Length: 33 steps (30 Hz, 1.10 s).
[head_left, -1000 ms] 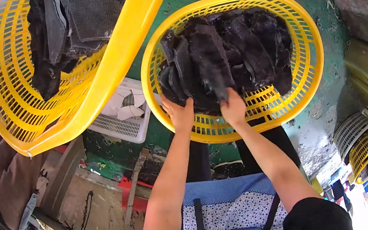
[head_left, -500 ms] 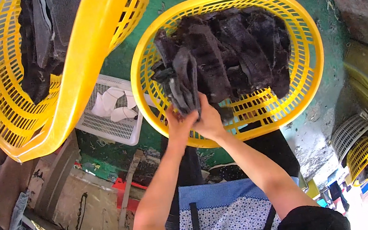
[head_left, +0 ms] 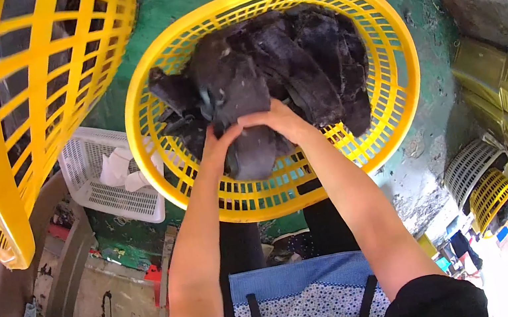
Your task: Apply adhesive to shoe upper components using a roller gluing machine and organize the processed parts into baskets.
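Observation:
A large oval yellow basket (head_left: 256, 212) stands in front of me, holding a heap of dark, fuzzy cloth-like pieces (head_left: 298, 60). Near its front left, a dark grey-black cloth piece (head_left: 240, 93) lies between my hands over the heap. Its exact kind is unclear. My left hand (head_left: 220, 147) closes on its left edge, thumb on top. From the other side my right hand (head_left: 278, 121) is curled on it, thumb pointing toward the left one. Some fingertips are hidden beneath the dark cloth.
At the upper left, a second yellow basket (head_left: 4, 153) with dark pieces is tilted. Below it sits a white crate (head_left: 151, 206) with white pieces. A wooden frame (head_left: 75, 255) stands at lower left. To the right are stacked baskets (head_left: 496, 198) and yellowish wrapped bundles (head_left: 504, 89).
My hands have gone from pinching a folded dark piece near the basket's rim to holding a spread piece over the heap. The view has shifted, so the left basket looks turned.

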Each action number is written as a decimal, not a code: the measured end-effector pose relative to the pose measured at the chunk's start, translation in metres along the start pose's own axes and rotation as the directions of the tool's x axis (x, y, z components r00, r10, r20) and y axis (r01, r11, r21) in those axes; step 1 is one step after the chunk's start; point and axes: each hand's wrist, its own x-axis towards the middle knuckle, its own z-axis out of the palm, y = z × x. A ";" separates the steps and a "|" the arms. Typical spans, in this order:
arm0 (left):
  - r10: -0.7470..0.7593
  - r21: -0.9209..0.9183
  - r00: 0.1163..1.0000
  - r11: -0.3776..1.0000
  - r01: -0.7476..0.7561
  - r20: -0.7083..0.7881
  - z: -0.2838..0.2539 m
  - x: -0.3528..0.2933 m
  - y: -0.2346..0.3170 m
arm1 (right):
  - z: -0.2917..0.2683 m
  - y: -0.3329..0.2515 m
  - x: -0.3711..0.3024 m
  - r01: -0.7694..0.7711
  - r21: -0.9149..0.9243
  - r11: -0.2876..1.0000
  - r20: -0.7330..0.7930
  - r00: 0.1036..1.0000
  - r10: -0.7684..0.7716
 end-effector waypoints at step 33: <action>0.215 -0.091 0.969 0.975 -0.205 0.122 0.194 0.049 0.010 | -0.229 -0.039 0.006 -0.124 -0.243 0.962 -0.059 0.992 0.113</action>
